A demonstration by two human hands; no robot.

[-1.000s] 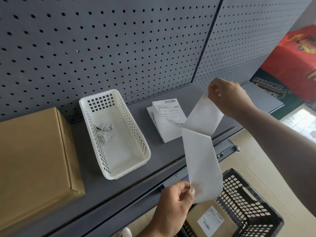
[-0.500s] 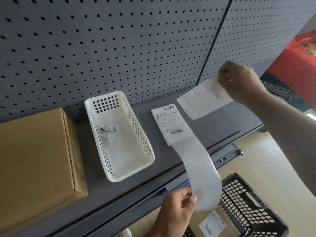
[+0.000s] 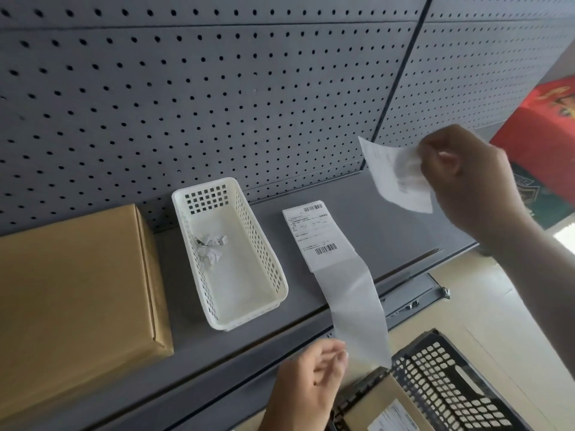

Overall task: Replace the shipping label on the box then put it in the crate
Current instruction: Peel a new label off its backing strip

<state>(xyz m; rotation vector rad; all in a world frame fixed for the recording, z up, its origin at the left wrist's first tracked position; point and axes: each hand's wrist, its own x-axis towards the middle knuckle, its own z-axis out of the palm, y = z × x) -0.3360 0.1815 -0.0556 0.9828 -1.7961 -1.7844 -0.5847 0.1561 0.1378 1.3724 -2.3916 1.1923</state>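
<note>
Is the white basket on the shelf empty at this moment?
No, crumpled paper scraps lie inside the white basket, toward its far end.

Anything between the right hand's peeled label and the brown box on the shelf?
The white basket and label stack sit on the shelf between the peeled label in the right hand and the box; held high, it likely passes over.

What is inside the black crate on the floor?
A cardboard box with a white label on top lies in the black crate. The picture's edge cuts off the rest of both; the left hand covers one crate corner.
</note>
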